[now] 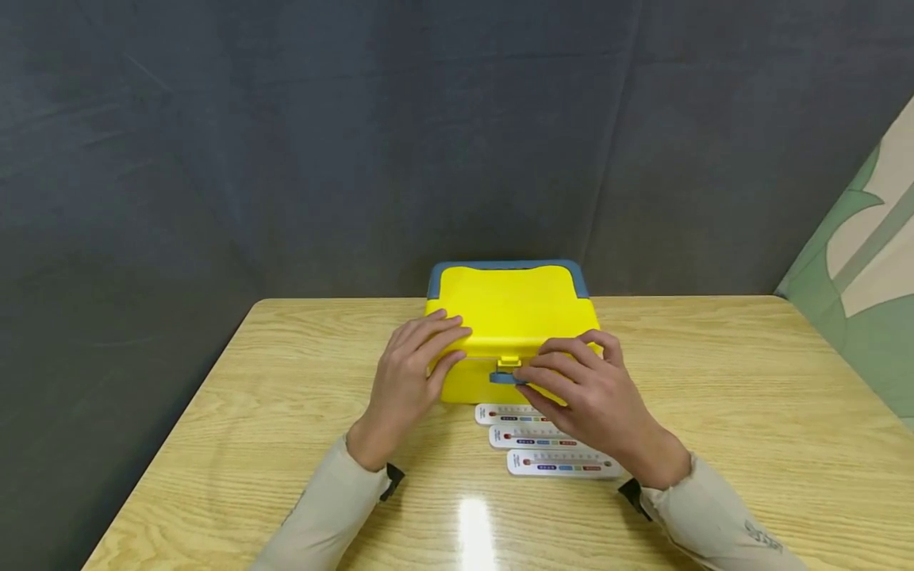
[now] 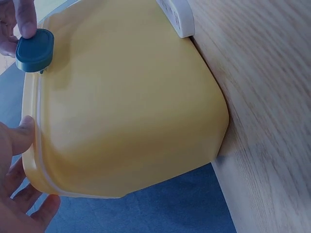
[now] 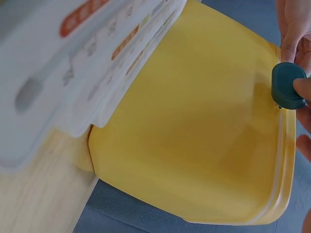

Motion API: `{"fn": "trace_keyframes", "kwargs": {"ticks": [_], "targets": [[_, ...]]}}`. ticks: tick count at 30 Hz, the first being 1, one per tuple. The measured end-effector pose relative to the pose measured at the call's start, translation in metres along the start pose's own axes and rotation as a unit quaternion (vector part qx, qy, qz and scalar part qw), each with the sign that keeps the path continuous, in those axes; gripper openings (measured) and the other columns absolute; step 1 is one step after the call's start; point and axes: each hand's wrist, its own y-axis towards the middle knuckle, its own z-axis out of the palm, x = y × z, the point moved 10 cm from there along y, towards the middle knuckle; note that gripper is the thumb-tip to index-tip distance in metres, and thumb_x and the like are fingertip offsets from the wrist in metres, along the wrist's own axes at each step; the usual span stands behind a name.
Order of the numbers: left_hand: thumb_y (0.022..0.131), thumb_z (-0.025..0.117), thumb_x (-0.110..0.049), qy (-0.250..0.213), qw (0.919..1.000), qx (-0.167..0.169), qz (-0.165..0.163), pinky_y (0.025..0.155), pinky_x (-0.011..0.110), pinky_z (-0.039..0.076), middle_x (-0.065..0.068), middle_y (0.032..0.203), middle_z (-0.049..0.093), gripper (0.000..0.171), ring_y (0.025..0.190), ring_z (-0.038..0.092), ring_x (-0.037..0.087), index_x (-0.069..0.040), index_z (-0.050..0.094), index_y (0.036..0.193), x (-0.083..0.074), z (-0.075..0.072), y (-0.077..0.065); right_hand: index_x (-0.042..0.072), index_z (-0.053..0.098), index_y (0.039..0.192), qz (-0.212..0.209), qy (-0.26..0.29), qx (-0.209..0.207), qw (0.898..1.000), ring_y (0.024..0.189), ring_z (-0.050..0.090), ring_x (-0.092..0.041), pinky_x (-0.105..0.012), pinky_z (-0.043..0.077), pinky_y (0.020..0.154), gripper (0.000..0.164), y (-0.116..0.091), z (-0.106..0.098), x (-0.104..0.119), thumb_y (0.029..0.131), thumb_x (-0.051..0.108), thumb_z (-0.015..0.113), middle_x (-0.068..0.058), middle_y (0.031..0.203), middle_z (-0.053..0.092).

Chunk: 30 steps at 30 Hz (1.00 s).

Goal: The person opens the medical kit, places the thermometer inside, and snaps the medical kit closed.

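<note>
A yellow box [image 1: 503,317] with a blue handle [image 1: 510,264] and a blue latch [image 1: 505,378] stands on the table, its lid down. My left hand [image 1: 407,373] grips the lid's left front corner, fingers over the top and thumb [image 2: 22,136] at the front rim. With thumb and fingers, my right hand [image 1: 596,392] pinches the latch, which juts out from the box front. That latch shows as a blue-green tab [image 3: 286,85] under the thumb in the right wrist view. Three white thermometers [image 1: 564,463] lie in front of the box, partly behind the right hand.
The wooden table [image 1: 286,444] extends to both sides of the box. Behind it hangs a dark grey cloth [image 1: 428,143]. On the right is a green and beige patterned surface [image 1: 857,277].
</note>
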Motion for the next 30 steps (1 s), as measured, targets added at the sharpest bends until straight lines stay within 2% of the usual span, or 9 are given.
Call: {"fn": "trace_keyframes", "kwargs": {"ticks": [5, 14, 21, 30], "targets": [[0.087, 0.076, -0.017, 0.004, 1.0, -0.007, 0.001, 0.109, 0.04, 0.046, 0.004, 0.122, 0.071, 0.029, 0.122, 0.061, 0.023, -0.014, 0.073, 0.116, 0.0, -0.001, -0.003, 0.018, 0.078, 0.097, -0.02, 0.007, 0.017, 1.0, 0.09, 0.065, -0.02, -0.046, 0.036, 0.088, 0.042, -0.001, 0.003, 0.005, 0.104, 0.045, 0.048, 0.004, 0.09, 0.077], [0.088, 0.075, -0.019, -0.001, 1.0, 0.007, -0.006, 0.112, 0.038, 0.044, 0.002, 0.125, 0.07, 0.031, 0.125, 0.059, 0.022, -0.016, 0.072, 0.119, 0.001, 0.001, -0.001, 0.019, 0.078, 0.097, -0.028, 0.003, 0.068, 0.997, 0.092, 0.065, -0.019, -0.044, 0.039, 0.092, 0.028, -0.003, 0.007, 0.005, 0.097, 0.043, 0.063, 0.006, 0.09, 0.077], [0.088, 0.075, -0.019, -0.002, 0.9999, 0.011, -0.009, 0.112, 0.038, 0.043, 0.002, 0.126, 0.07, 0.031, 0.126, 0.058, 0.022, -0.016, 0.072, 0.119, 0.002, 0.002, 0.0, 0.019, 0.078, 0.101, -0.027, 0.002, 0.09, 0.996, 0.094, 0.064, -0.019, -0.043, 0.04, 0.093, 0.034, -0.004, 0.008, 0.005, 0.098, 0.047, 0.059, 0.005, 0.093, 0.078], [0.087, 0.076, -0.018, -0.007, 0.9999, 0.009, -0.006, 0.112, 0.04, 0.044, 0.003, 0.125, 0.07, 0.032, 0.125, 0.059, 0.023, -0.015, 0.072, 0.119, 0.0, -0.001, 0.0, 0.019, 0.078, 0.1, -0.036, -0.005, 0.096, 0.995, 0.093, 0.064, -0.019, -0.042, 0.041, 0.092, 0.028, -0.005, 0.01, 0.007, 0.098, 0.041, 0.061, 0.005, 0.092, 0.077]]}}
